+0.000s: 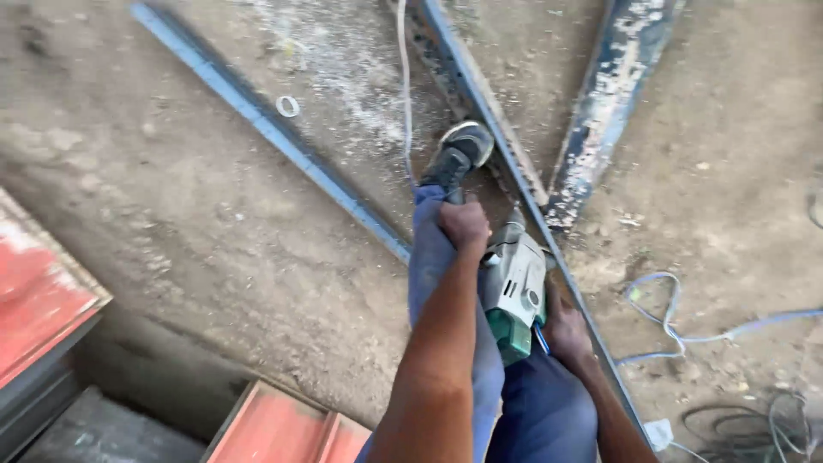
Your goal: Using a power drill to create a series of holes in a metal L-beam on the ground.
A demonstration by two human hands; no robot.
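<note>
Head view, centre frame: left hand [464,225] clamped on side handle, right hand [565,330] wrapped behind grinder [516,287] over steel bar [480,94]; best kept steady, foot [459,154] pinning, cord [405,77] clear.

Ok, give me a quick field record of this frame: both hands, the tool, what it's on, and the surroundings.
left hand: gripping the front of the grinder, arm stretched forward
right hand: at the rear of the tool, partly hidden behind it
tool: grey and green angle grinder, over the steel bar
steel bar: long blue-grey piece lying on the dirt floor
foot: dark shoe planted beside the bar
cables: loose, right of the bar
red sheets: lower left
</note>
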